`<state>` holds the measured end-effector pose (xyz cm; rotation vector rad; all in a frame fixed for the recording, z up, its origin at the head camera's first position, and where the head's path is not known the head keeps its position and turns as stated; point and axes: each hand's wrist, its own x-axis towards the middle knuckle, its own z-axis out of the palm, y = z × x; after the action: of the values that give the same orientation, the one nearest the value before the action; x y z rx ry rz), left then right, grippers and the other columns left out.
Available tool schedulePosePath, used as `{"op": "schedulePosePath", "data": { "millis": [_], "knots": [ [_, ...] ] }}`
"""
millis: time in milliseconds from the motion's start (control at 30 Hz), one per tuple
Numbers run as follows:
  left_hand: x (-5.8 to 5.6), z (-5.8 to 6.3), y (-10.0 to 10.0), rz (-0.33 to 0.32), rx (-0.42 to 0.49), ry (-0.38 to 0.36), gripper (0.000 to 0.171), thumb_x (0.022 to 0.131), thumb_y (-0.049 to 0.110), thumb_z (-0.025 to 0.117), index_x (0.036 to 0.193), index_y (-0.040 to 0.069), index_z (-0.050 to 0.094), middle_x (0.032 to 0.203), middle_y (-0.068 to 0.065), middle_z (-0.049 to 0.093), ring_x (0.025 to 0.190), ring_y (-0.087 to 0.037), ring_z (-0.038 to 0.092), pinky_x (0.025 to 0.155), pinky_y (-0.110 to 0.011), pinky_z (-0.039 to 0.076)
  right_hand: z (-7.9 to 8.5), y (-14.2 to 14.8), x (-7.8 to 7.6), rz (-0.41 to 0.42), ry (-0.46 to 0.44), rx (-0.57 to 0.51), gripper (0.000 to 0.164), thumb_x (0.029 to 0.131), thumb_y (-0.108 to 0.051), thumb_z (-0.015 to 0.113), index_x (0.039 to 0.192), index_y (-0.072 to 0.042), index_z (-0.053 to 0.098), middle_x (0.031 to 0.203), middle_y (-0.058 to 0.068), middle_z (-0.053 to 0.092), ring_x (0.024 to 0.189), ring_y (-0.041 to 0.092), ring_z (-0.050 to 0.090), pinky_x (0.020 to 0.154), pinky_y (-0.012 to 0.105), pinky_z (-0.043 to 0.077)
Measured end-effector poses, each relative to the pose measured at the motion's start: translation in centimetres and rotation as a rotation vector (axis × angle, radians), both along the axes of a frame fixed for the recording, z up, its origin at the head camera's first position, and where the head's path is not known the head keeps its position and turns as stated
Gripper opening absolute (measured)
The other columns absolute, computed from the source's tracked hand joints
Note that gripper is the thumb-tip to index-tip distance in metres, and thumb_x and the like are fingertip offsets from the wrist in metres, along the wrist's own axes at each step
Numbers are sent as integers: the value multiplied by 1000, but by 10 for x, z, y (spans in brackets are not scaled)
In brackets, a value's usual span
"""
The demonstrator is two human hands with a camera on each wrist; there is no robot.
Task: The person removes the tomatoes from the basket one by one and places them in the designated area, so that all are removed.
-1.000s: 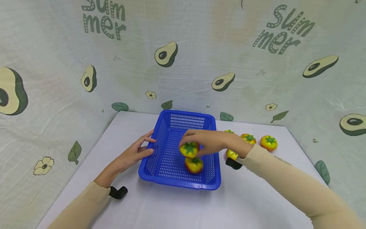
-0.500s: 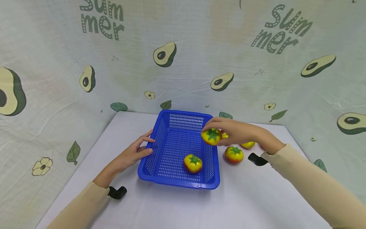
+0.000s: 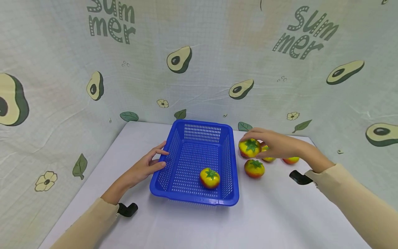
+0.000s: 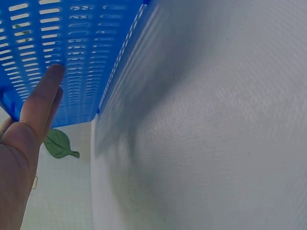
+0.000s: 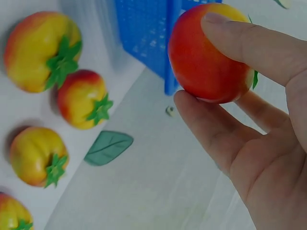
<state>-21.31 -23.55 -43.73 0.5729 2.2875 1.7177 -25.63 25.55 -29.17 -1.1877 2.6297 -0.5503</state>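
Note:
My right hand (image 3: 273, 142) pinches a red-and-yellow toy tomato (image 3: 249, 148) with a green leafy top, just right of the blue plastic basket (image 3: 194, 199). In the right wrist view, thumb and fingers press this held tomato (image 5: 208, 57) from opposite sides, apart from the others. My left hand (image 3: 144, 167) touches the basket's left side with fingers extended; in the left wrist view its fingers (image 4: 41, 98) lie against the slotted outer wall (image 4: 81, 62). One tomato (image 3: 209, 178) sits inside the basket, near its front right.
Several more tomatoes are on the white table right of the basket: a near tomato (image 3: 254, 168), a partly hidden tomato (image 3: 268, 159) and a right tomato (image 3: 290, 160) among them. A printed cloth (image 3: 199, 93) hangs behind and at both sides.
My right hand has carried the held tomato from inside the basket, up across the right rim, to above the table on the right. The left hand and basket stay put.

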Motion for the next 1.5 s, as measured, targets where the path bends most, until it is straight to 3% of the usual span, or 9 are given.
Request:
{"op": "schedulePosePath", "data": {
  "millis": [233,433,567,800,1133,1333,1500],
  "knots": [
    [1,1,0,9,-4,-2,43,109,23,62,149,11,50,180,1,3,146,-53,45,118,-65,41,-9,29,3,-104,-16,3,64,88,0,84,145,-19,62,145,4,58,130,29,59,98,43,61],
    [1,0,-1,18,-17,6,43,108,25,63,148,13,50,180,0,3,150,-55,39,119,-65,39,-20,56,4,-142,-7,-7,62,88,-4,86,143,-19,63,142,4,62,126,28,61,91,37,64],
    [1,1,-1,21,-17,8,43,108,24,63,148,13,51,180,-1,3,151,-56,36,120,-66,37,-25,68,5,-171,-19,-20,61,89,-3,85,143,-17,63,141,5,62,126,30,61,91,40,64],
    [1,0,-2,22,-29,14,46,108,24,63,149,10,49,180,-3,2,149,-55,41,118,-65,39,-37,87,6,-208,-29,-38,61,88,-7,86,144,-12,62,143,10,61,123,32,62,91,40,64],
    [1,0,0,27,-25,-1,43,108,23,62,149,13,50,180,1,4,147,-52,45,118,-64,41,-59,104,8,-238,-36,-33,61,89,-14,87,145,-15,62,143,13,60,120,31,61,88,31,62],
    [1,0,1,19,-20,6,44,108,23,62,149,12,50,180,0,3,147,-54,44,118,-65,40,-73,109,11,-261,-33,-10,61,89,-18,88,145,-16,63,144,15,60,124,32,59,95,29,58],
    [2,1,2,28,-28,3,44,108,23,62,149,12,50,180,0,4,147,-53,44,118,-65,40,-84,113,13,-266,-51,-28,64,89,-17,88,146,-12,61,138,14,60,113,25,58,90,30,59]
  ]
}}
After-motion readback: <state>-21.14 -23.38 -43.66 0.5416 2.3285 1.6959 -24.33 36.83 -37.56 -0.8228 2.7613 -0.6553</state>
